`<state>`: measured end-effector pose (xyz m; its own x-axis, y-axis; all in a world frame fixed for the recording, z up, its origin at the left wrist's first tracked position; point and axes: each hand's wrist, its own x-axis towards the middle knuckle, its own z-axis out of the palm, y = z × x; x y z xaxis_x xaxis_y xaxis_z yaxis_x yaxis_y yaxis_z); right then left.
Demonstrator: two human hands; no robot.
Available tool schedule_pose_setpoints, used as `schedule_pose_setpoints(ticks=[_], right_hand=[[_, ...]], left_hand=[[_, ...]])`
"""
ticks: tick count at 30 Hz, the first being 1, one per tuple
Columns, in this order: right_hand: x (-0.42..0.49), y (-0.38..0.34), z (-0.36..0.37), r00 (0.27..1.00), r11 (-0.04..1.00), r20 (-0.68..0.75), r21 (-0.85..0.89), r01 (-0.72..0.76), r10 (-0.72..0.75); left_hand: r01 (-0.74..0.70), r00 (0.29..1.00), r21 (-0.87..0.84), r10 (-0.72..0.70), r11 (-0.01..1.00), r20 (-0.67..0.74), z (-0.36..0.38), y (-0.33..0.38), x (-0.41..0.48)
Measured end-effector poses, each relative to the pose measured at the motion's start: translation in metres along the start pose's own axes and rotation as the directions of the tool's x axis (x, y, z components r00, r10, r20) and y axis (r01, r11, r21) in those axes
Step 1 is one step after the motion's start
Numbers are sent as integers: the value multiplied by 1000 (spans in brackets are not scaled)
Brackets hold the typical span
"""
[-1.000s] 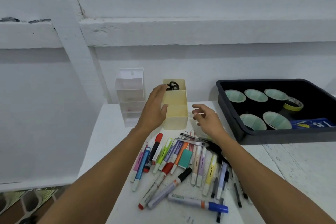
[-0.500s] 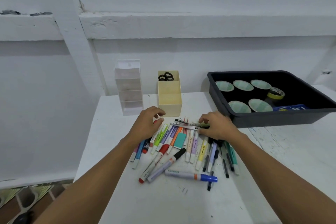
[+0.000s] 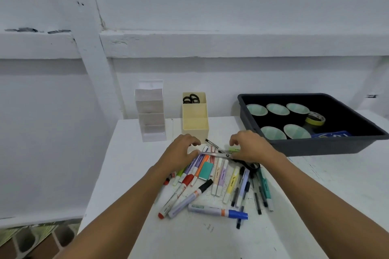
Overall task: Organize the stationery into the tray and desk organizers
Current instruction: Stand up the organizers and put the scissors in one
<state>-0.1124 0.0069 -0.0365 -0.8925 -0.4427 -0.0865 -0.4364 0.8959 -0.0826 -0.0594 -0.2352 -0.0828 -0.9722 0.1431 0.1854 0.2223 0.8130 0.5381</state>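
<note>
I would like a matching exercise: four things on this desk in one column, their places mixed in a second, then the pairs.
1 yellow tape roll
2 upright black scissors
3 blue-capped marker
4 teal eraser

A on the pen pile
B in the black tray
C cream organizer's rear compartment
D on the table, pile's near edge

Pairs: 1-B, 2-C, 3-D, 4-A

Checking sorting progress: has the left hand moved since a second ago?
Yes. The left hand was resting on the yellow organizer; it has drawn back toward the person and is now over the pens in front of it.
</note>
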Motion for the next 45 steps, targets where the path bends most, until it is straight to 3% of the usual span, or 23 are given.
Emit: schedule_pose_setpoints(ticks=[3,10,16,20,22,24,26,28,30,32,35,39,42,45], right_hand=[[-1,3,12,989,997,144,-71,-26,36],[-5,3,20,999,992,28,-122,24,-21],[-4,-6,4,997,993,-41,87,75,-72],[5,-9,-10,968,990,-219,35,135,-124],[15,-1,-19,956,978,-294,196,69,-9],[22,7,-28,966,861,-234,507,25,110],[27,9,-35,979,703,-179,709,58,100],[33,7,-41,970,465,-207,876,127,126],[43,6,-50,966,200,-188,968,152,180],[52,2,-61,974,93,-131,989,115,183],[68,-8,-85,969,97,-167,984,151,184],[95,-25,-139,871,290,-438,883,370,222],[117,-33,-174,769,381,-598,781,496,224],[141,-41,-179,744,469,-644,721,511,178]], left_hand=[[22,1000,-8,-22,1000,9,2,1,4],[27,999,20,-28,999,45,8,0,7],[-137,979,196,102,971,178,5,8,17],[-70,992,-43,74,997,103,-4,-1,18],[-47,999,-137,46,989,-11,-11,-7,17],[-28,995,-219,7,975,-96,-17,-12,15],[-1,988,-287,-44,958,-151,-20,-12,16],[29,981,-357,-96,934,-171,-22,-11,20],[28,970,-439,-131,898,-205,-24,-9,27],[42,957,-523,-185,852,-224,-27,-7,34],[44,946,-563,-215,825,-242,-32,0,51],[37,927,-206,-110,978,-358,-23,-8,73],[31,946,-27,-38,999,-321,-8,-21,75],[31,956,92,-3,995,-293,9,-34,66]])
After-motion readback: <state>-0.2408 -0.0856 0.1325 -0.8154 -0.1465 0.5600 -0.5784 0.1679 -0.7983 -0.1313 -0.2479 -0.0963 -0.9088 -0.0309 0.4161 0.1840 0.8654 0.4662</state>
